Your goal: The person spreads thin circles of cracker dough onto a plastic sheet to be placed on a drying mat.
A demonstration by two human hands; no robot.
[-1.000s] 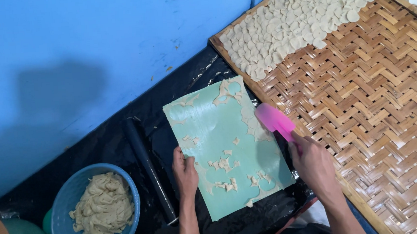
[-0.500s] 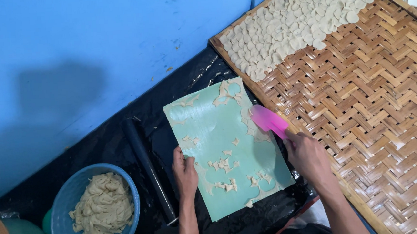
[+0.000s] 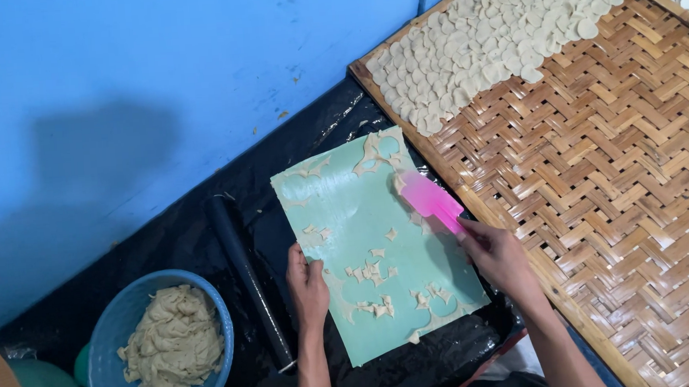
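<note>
Blue bowl (image 3: 134,370) of dough far left. Left hand (image 3: 308,283) flat on green board (image 3: 381,247), pinning its edge steady. Right hand (image 3: 498,255) closed around pink scraper (image 3: 428,200), blade angled onto dough scraps (image 3: 370,272). Woven tray (image 3: 620,198) right.

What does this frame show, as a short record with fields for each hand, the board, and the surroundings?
left hand: pressing down on the left edge of the green board
right hand: holding a pink scraper, blade on the board's upper right
board: pale dough scraps stuck on it, lying on black plastic sheet
beside board: dark rolling pin, blue bowl of dough
right: woven bamboo tray with cut dough rounds
</note>
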